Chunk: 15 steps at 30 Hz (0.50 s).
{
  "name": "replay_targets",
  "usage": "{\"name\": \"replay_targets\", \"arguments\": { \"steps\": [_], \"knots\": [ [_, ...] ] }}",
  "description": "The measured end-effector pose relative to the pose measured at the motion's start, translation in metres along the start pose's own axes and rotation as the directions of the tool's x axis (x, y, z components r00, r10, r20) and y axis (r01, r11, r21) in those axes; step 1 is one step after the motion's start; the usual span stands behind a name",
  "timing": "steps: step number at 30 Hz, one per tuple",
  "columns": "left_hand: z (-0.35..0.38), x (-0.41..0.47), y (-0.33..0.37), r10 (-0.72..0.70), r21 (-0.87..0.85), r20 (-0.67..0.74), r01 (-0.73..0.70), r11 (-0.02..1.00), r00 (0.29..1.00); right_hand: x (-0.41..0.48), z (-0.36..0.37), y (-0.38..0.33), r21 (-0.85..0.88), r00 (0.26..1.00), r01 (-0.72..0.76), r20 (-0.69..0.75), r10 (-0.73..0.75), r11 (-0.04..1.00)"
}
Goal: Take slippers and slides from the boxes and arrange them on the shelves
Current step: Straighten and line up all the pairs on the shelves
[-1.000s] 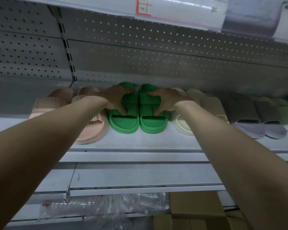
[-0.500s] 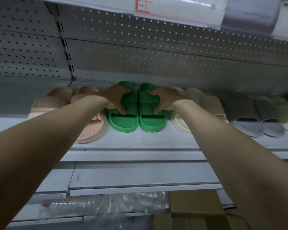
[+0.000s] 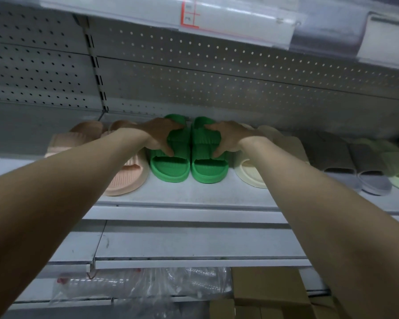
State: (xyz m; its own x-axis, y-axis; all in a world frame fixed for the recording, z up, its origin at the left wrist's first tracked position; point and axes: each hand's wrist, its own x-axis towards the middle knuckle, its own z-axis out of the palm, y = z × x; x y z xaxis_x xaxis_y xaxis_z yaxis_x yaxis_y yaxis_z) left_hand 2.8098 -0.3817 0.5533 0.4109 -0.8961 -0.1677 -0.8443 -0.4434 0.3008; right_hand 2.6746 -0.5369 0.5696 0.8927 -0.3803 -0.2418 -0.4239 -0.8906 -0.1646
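Gripping the ribbed straps, left hand (image 3: 160, 135) and right hand (image 3: 228, 138) each hold one bright green slide (image 3: 171, 166), side by side on the shelf (image 3: 194, 196) at frame center.

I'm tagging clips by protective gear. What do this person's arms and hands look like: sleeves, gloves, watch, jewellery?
The left arm and right arm are bare to the frame edge, no sleeve in view. The left hand and right hand wear no gloves. No watch, bracelet or ring shows on the wrists or visible fingers.
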Motion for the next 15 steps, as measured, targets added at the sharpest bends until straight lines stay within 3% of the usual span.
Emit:
{"name": "replay_targets", "arguments": {
  "steps": [8,15],
  "knots": [
    [-0.039,-0.043,0.014,-0.120,-0.045,-0.034,0.119,0.992,0.992,-0.025,-0.041,-0.033,-0.043,0.998,0.068,0.005,-0.067,0.997],
    [-0.063,-0.088,-0.018,-0.236,-0.059,-0.057,0.233,0.971,0.970,-0.041,-0.060,-0.082,-0.085,0.996,0.093,0.025,-0.091,0.992]
  ]
}}
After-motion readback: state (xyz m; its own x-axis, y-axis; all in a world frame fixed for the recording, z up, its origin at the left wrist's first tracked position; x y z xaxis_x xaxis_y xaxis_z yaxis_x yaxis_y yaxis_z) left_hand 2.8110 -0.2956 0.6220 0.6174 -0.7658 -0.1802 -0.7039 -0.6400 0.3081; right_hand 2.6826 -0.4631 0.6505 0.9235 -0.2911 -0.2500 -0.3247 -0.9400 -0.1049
